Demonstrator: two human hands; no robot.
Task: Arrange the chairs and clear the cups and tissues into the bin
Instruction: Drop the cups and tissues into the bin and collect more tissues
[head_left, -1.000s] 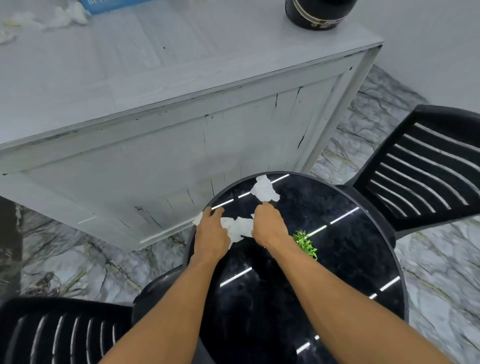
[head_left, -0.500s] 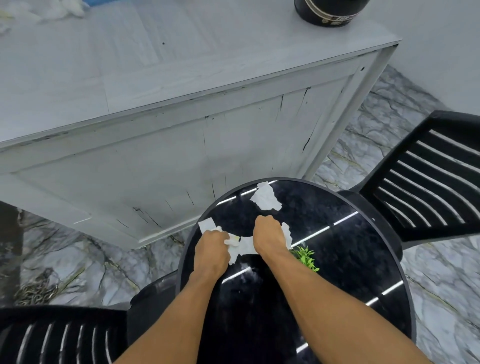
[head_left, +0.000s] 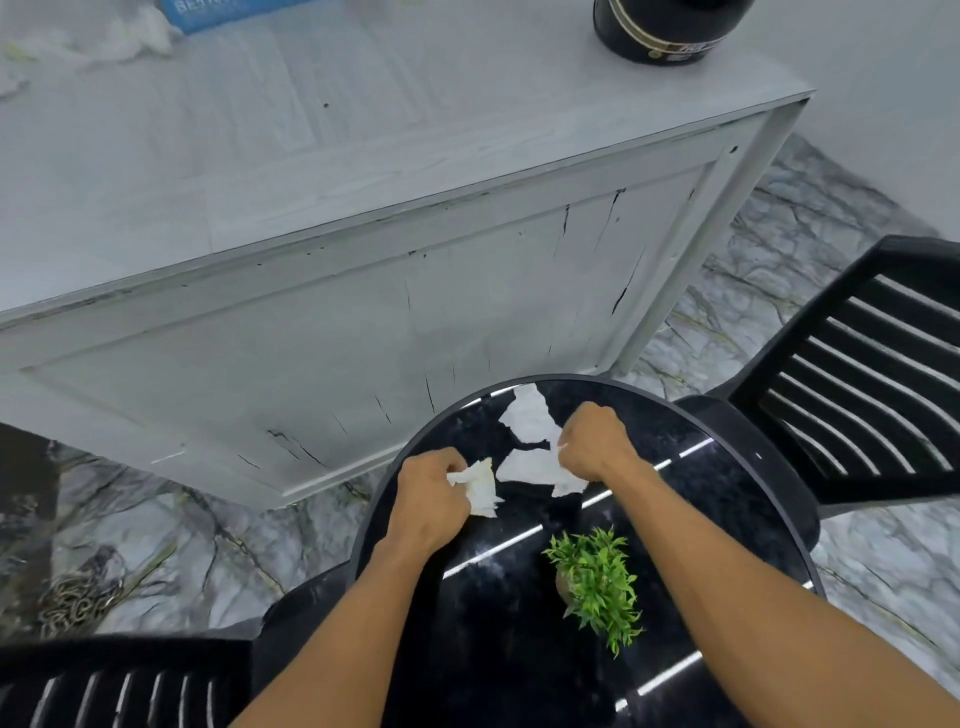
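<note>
On table (head_left: 701, 499): three loose tissues (head_left: 530, 415); two chairs (head_left: 857, 374).

Grey-veined marble floor (head_left: 810, 270). Large white counter (head_left: 322, 171), front panel cracked and scuffed. Plain white wall (head_left: 883, 78) behind. Round glossy black table (head_left: 737, 499) reflecting strip lights. Chain (head_left: 72, 605) lying on floor at left.
</note>
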